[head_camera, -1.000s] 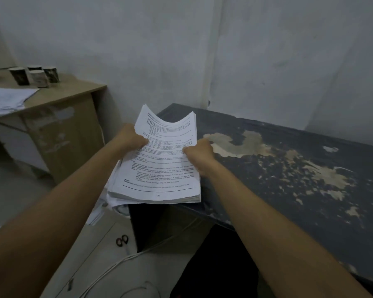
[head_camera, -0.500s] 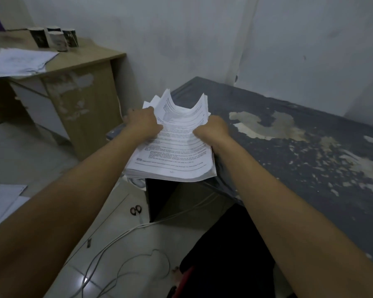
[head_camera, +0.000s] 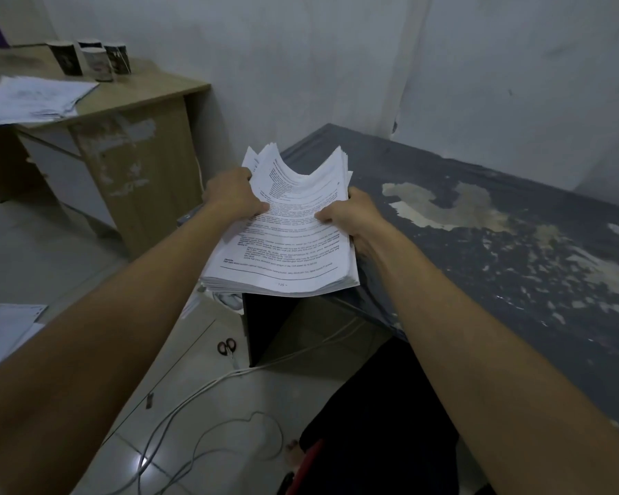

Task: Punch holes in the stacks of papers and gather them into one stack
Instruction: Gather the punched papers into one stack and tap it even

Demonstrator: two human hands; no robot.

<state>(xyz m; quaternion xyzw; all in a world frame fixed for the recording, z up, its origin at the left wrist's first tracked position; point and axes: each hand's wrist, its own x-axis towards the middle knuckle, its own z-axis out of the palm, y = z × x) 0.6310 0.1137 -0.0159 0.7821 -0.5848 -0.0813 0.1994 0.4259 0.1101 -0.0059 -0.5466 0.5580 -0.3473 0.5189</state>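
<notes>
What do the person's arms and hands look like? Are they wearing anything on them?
Both arms are bare all the way up, with no sleeves showing. The left hand and right hand wear no gloves, and no watch, ring or bracelet shows.

Paper stack [head_camera: 286, 241] over dark table's [head_camera: 515, 244] left corner.

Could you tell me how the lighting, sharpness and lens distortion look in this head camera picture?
Head view: dim, bluish light; one glare spot on the glossy white floor tiles. The printed white paper stack, gripped by the left hand and right hand, is sharp enough to show text lines. Wide-angle bending curves the peeling dark tabletop and stretches the forearms.
</notes>
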